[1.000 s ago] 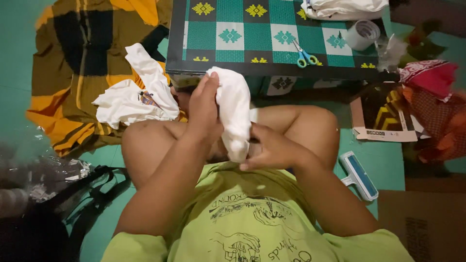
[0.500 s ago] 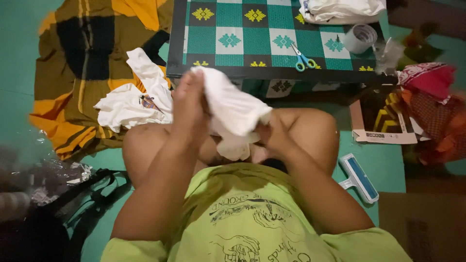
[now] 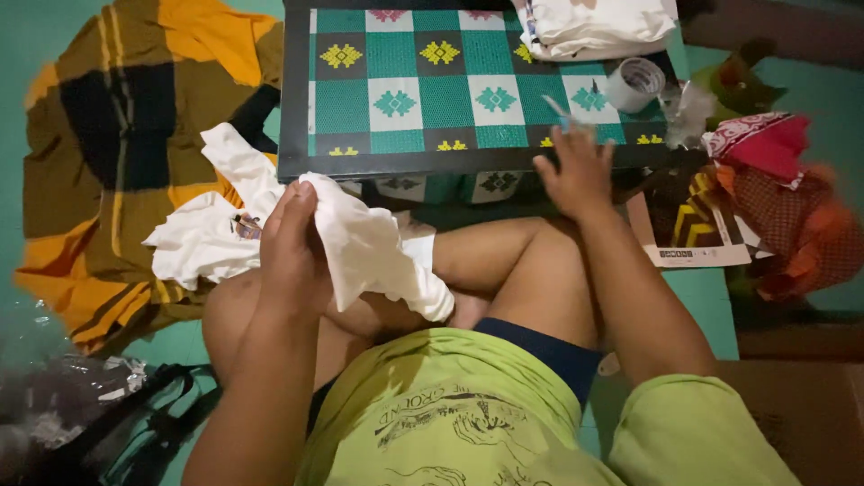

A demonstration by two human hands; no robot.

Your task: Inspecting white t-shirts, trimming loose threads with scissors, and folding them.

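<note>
A person in a lime-green shirt sits cross-legged on a teal floor (image 3: 54, 54), seen from above. The left hand (image 3: 292, 252) is raised over the left knee, back of the hand to the camera, its fingers (image 3: 286, 209) clenched on a bunched white cloth (image 3: 373, 247). The cloth hangs from the grip down and to the right across the lap, its long axis running diagonally toward the right thigh, its lower end resting on the legs.

The right arm is stretched forward, the right hand (image 3: 573, 171) set at the near edge of a low table (image 3: 405, 90) covered in a green, white and black chequered pattern. Its fingers (image 3: 562, 139) are spread over a pair of blue-handled scissors (image 3: 560, 115), only partly visible above them; whether they are grasping the scissors cannot be told.

On the table's far right lie a folded pile of white fabric (image 3: 598, 27) and a roll of tape (image 3: 634, 83). A second heap of white cloth (image 3: 211, 229) lies on the floor just beside the left knee, on the edge of a yellow, brown and black striped blanket (image 3: 117, 153). Red and orange fabrics (image 3: 774, 180) crowd the floor to the right of the table.
</note>
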